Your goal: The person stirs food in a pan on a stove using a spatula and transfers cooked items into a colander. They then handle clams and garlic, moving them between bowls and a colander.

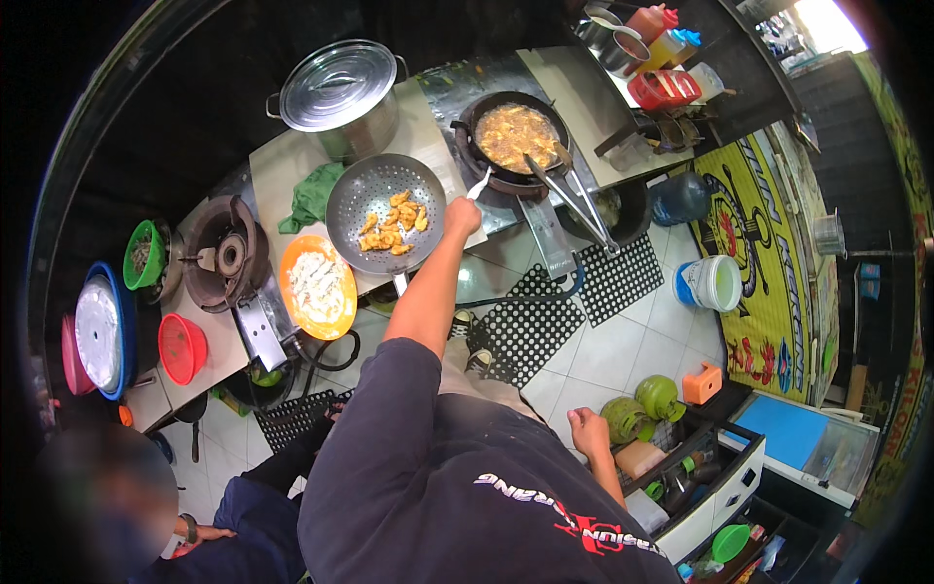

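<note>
My left hand (462,217) grips a pale handle (479,185) that reaches up to the rim of a black wok (503,174). Golden pieces of food (515,136) bubble in oil inside it. Metal tongs (573,197) lean on the wok's right rim, their arms spread. Just left of my hand, a perforated strainer pan (354,182) holds several fried pieces (400,219). An orange plate (321,332) of flour-coated pieces (319,285) stands beside that pan. My right hand (588,431) hangs low at my side with nothing in it, fingers loosely bent.
A lidded steel pot (350,135) and a green cloth (310,197) are on the counter. At left are a second burner (228,252) and a red basket (182,350). A seated person (241,518) is at lower left. Gas cylinders (657,399) stand near my right hand.
</note>
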The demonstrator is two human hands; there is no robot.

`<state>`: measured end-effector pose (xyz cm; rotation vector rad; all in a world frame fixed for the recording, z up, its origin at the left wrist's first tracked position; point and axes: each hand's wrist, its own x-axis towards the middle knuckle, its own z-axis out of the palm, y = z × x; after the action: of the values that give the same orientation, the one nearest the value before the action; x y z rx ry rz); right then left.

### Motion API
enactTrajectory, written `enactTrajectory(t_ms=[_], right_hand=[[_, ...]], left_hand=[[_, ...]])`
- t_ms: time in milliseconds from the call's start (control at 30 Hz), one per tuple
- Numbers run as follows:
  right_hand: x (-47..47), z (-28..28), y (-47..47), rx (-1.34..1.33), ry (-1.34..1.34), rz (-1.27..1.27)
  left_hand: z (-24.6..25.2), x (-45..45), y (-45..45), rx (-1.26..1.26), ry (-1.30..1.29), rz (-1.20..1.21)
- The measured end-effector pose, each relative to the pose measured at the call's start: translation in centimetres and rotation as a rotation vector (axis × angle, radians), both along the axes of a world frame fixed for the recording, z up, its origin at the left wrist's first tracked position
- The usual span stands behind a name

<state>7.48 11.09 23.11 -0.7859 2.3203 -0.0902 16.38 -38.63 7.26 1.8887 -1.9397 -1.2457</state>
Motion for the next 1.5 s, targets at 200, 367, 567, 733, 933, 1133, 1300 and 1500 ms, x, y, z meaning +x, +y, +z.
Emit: enactTrajectory(t_ms=[200,367,567,733,933,1133,1300,1500], right_hand=[[-1.4,-0.8,2.8,-0.028,0.018,-0.036],[-0.2,-4.2,3.6,-0.027,-0.032,0.005],[9.7,-10.3,-0.9,-0.135,-0.464,0.409],[22.6,-10.5,-8.2,-0.103,-0.794,0.609],[39.1,-18.5,-15.6,0.12,-1.137,0.413],[52.5,-24.2,-23.0,0.149,-1.342,-0.141],[57.4,-26.4,-27.1,0.063,-1.613,-0.641],[58.0,-29.3,-26.2,0.116,-1.728,-0.658]], left_hand=[[-1.2,1.3,0.4,-0.069,-0.039,-0.064],[2.1,6.4,4.4,-0.199,0.01,-0.058],[6.9,21.4,11.1,-0.1,0.307,0.347],[5.9,37.7,17.2,0.012,0.491,0.858],[2.6,51.1,18.9,0.108,0.438,1.063],[-1.6,56.1,13.7,0.179,0.449,1.101],[-3.9,58.5,9.9,0.227,0.554,1.11],[-4.2,59.1,6.4,0.242,0.621,1.103]])
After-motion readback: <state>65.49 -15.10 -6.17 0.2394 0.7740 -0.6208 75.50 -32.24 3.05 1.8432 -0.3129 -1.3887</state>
